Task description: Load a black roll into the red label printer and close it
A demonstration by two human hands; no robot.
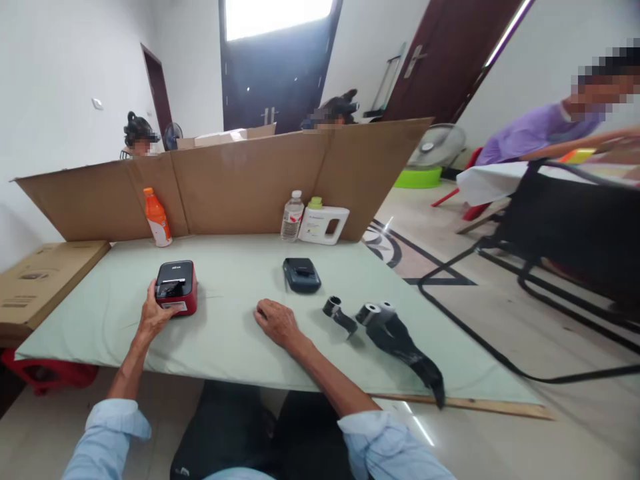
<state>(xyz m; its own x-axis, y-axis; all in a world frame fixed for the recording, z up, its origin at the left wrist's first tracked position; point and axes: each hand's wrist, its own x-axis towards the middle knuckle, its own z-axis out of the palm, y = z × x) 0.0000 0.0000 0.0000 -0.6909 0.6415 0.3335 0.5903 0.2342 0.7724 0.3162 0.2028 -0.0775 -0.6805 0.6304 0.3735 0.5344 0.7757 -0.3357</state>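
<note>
My left hand [154, 312] rests against the near side of a small red and black label printer [176, 287] on the pale green table [235, 347], fingers wrapped around its left edge. My right hand [277, 321] lies palm down on the tabletop with fingers curled, holding nothing. A dark blue-black device [301, 275] sits just beyond my right hand. To its right lie a small black roll [339, 313] and a larger roll of black ribbon [395, 333] that trails off toward the table's front edge.
A cardboard screen [240, 180] stands along the table's far edge, with an orange bottle [157, 217], a clear water bottle [292, 216] and a white jug [323, 223] before it. A flat carton [45, 273] lies left. Other people sit behind and at the right.
</note>
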